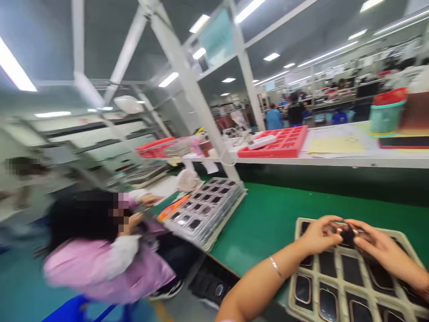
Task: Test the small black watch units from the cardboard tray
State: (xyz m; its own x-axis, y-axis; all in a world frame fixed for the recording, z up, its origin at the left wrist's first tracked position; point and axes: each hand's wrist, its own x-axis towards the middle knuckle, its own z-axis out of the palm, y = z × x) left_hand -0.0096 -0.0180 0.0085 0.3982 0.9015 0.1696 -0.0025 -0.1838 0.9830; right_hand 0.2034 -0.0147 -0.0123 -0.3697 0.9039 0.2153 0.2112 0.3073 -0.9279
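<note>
Above a cream tray [318,282] of compartments, my left hand [323,235] and my right hand [380,243] meet at the fingertips. Between them they pinch a small dark part [347,236], about the size of a watch face; the fingers cover much of it. In the tray's front row lie dark rounded-square pieces with copper-coloured rims, such as this watch-case-like piece [303,288]. Other compartments look dark inside. A bracelet circles my left wrist.
Left of my tray, a stack of clear trays [214,214] holds several similar dark pieces on the green bench [261,228]. A co-worker in a pink top [110,268] sits beyond it. A shelf [335,162] overhead carries a red tray [284,142] and a teal cup [386,117].
</note>
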